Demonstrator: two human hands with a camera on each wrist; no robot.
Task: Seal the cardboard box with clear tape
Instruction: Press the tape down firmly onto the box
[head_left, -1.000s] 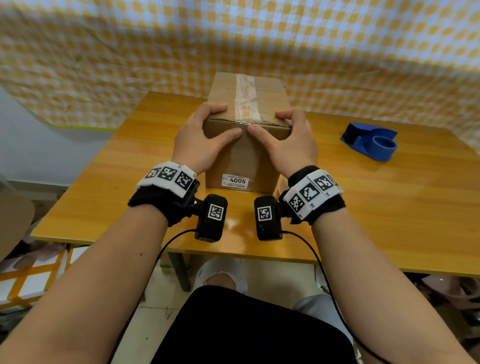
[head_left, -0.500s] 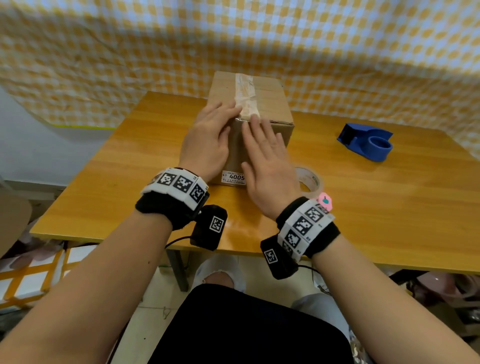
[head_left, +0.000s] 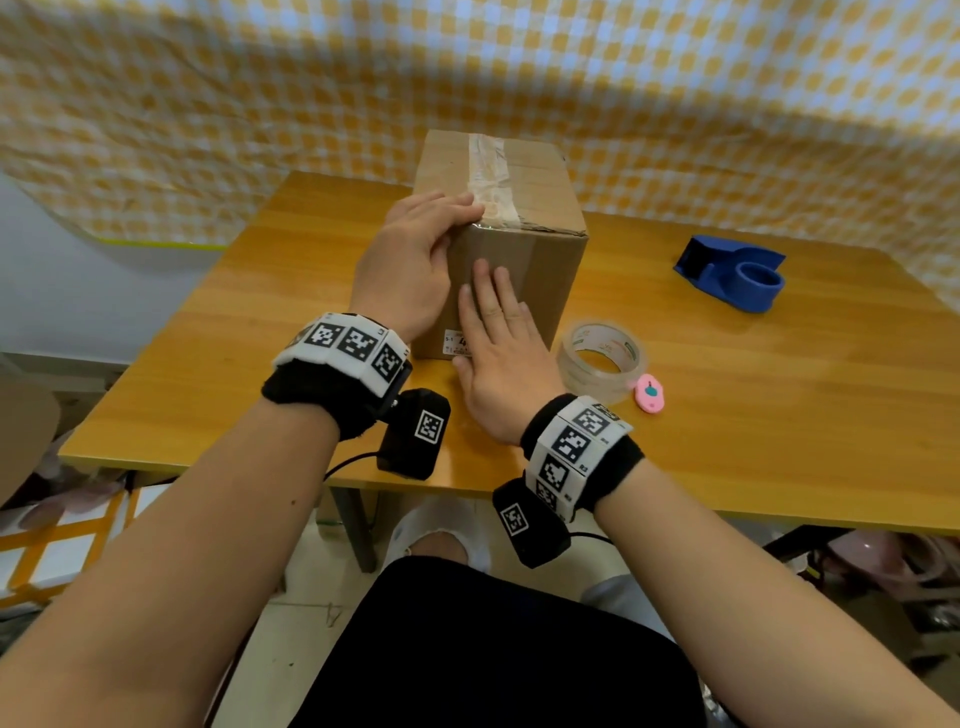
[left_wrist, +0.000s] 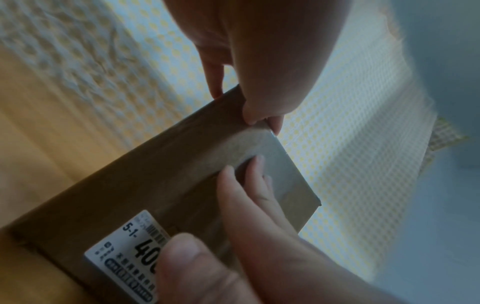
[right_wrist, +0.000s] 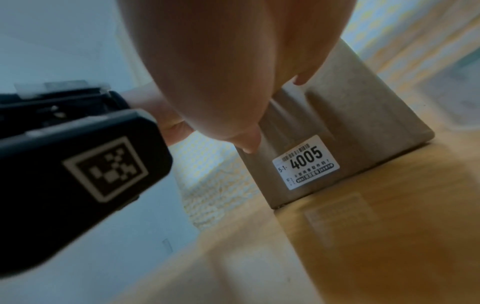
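Note:
A brown cardboard box (head_left: 540, 260) stands on the wooden table (head_left: 779, 415), with a strip of clear tape (head_left: 488, 176) running along its top and over the near edge. My left hand (head_left: 415, 260) lies against the box's top left near corner, its straight fingers resting across the tape at the edge. My right hand (head_left: 498, 332) presses flat on the box's near face, fingers straight, below the left hand. The wrist views show the same face (left_wrist: 155, 185) (right_wrist: 350, 127) with its white label (right_wrist: 306, 162). A roll of clear tape (head_left: 602, 358) lies right of the box.
A small pink cutter (head_left: 649, 393) lies beside the roll. A blue tape dispenser (head_left: 737, 273) sits at the right rear of the table. A checked yellow cloth (head_left: 675, 104) hangs behind. My knees are below the near table edge.
Both hands gripped the box's top near edge a second ago. The right hand has since flattened and slid down the near face, uncovering the roll and cutter; the left stays at the top corner.

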